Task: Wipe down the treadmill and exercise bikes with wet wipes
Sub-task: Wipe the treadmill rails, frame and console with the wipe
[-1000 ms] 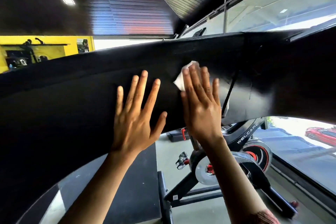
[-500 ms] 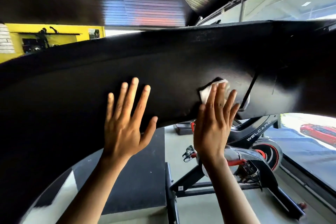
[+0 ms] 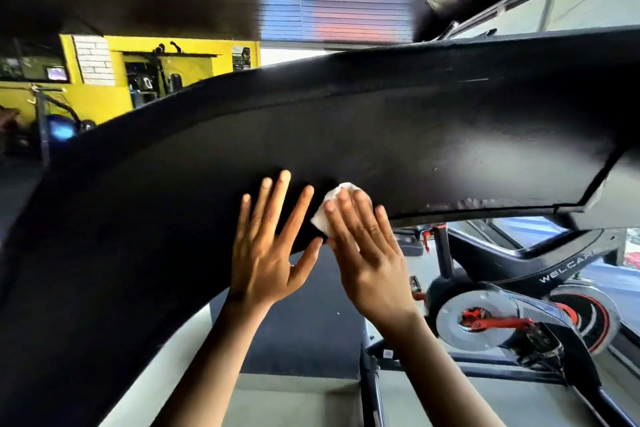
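Note:
A wide black panel of the treadmill [image 3: 381,135] arches across the view in front of me. My left hand [image 3: 266,253] lies flat on it with straight, spread fingers. Just to its right, my right hand [image 3: 370,250] presses a white wet wipe [image 3: 327,211] against the panel with straight fingers; most of the wipe is hidden under the fingers. Below and to the right stands a black exercise bike [image 3: 512,308] marked WELCARE, with a silver disc and red crank.
The bike's black base frame [image 3: 372,388] reaches along the floor below my right forearm. A dark floor mat [image 3: 304,322] lies under the panel. A yellow wall with gym gear [image 3: 152,80] is far left. Windows run along the right side.
My right hand has slid the wipe leftward and down along the panel, ending close beside my left hand. The left hand has stayed flat on the panel.

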Motion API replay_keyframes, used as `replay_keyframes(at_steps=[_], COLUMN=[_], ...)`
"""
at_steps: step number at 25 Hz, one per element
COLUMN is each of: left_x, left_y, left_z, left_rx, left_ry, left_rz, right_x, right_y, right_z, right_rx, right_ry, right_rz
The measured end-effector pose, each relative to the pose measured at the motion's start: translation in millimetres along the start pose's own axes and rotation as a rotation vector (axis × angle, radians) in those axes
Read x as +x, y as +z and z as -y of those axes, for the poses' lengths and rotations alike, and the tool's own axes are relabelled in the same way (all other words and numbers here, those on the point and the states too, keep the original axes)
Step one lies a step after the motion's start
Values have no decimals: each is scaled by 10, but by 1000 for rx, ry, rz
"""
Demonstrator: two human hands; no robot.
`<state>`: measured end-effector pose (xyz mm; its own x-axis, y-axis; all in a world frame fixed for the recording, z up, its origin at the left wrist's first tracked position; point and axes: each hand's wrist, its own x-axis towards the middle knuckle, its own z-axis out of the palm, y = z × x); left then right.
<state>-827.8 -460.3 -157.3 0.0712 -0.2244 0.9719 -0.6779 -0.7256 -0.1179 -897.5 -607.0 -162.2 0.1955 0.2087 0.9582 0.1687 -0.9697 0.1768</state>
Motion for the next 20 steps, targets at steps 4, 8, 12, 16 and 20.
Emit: replay_keyframes(at_steps=[4, 8, 12, 16, 20], left_x=[-205, -371, -365, -238, -82], left_y=[-66, -136, -187, -199, -245], left_z=[270, 473, 628, 707, 713], left_rx=[20, 31, 40, 31, 14], left_ry=[-68, -138, -169, -168, -176], left_rz=[9, 19, 16, -2, -38], right_x=[49, 15, 465, 523, 836], right_y=[38, 266, 213, 327, 147], right_z=[5, 455, 336, 595, 214], right_rx=[-95, -16, -143, -37, -163], right_ry=[237, -113, 127, -158, 154], right_rz=[-101, 87, 21, 123, -61])
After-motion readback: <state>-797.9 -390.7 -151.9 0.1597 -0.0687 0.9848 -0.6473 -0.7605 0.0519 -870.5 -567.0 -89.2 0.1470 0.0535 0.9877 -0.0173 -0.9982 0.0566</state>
